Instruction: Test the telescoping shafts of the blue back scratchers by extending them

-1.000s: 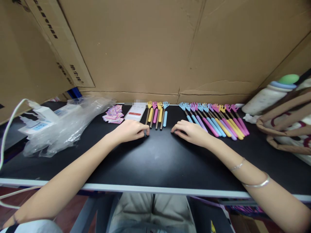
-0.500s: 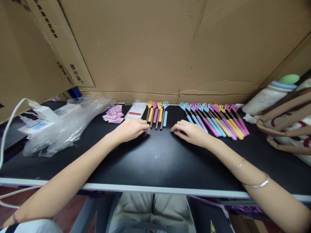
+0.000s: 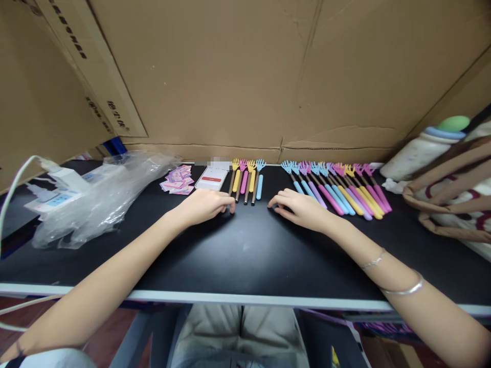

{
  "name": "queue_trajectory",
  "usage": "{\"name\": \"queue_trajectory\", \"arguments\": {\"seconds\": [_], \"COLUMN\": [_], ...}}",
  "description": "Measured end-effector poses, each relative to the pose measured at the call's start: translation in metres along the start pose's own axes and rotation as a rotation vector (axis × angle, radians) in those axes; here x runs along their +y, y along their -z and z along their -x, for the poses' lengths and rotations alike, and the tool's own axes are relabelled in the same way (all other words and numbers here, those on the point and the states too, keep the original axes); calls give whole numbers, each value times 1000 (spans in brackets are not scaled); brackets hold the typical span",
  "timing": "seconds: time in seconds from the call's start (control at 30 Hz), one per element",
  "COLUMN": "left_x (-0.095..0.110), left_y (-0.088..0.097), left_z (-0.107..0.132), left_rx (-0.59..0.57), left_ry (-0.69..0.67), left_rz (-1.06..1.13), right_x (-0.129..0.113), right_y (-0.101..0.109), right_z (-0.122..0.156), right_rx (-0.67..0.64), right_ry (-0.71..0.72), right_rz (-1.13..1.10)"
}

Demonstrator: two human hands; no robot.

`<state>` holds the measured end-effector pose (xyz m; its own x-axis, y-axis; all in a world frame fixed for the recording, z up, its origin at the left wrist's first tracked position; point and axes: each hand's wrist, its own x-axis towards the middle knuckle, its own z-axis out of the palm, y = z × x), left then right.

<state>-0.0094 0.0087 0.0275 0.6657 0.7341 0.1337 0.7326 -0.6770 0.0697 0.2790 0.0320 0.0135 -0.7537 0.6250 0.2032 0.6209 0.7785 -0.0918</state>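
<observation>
Clock face centred on black tabletop (image 3: pixel 245 266). Four claw-headed rods (image 3: pixel 248 187) at 12, loose coloured handles (image 3: pixel 244 182) beside them. Left hand (image 3: pixel 206 206) at 10, fingertips just beside leftmost rod; fingers loosely bent, narrow gap, nothing seen held. Right hand (image 3: pixel 297 207) at 2, same slack narrow curl, nothing visible in it; row of claw-headed sticks (image 3: pixel 340 198) just beyond. Phone (image 3: pixel 210 178), 11. Printed cards (image 3: pixel 177 180), 10. Plastic bag (image 3: pixel 103 199), toward 9.

At left, power strip (image 3: pixel 57 198) partly covered by clear plastic film (image 3: pixel 99 191); at right, green-topped bottle (image 3: pixel 412 153) seen beside brown-handled bag (image 3: pixel 447 204).
</observation>
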Motion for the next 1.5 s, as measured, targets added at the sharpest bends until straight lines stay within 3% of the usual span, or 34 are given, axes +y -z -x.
{"name": "queue_trajectory", "arguments": {"seconds": [1.5], "left_x": [0], "left_y": [0], "left_z": [0], "left_rx": [-4], "left_ry": [-4], "left_rz": [-15], "right_x": [-2], "right_y": [2], "right_z": [-1], "right_rx": [-8], "right_ry": [-3], "right_rz": [-10]}}
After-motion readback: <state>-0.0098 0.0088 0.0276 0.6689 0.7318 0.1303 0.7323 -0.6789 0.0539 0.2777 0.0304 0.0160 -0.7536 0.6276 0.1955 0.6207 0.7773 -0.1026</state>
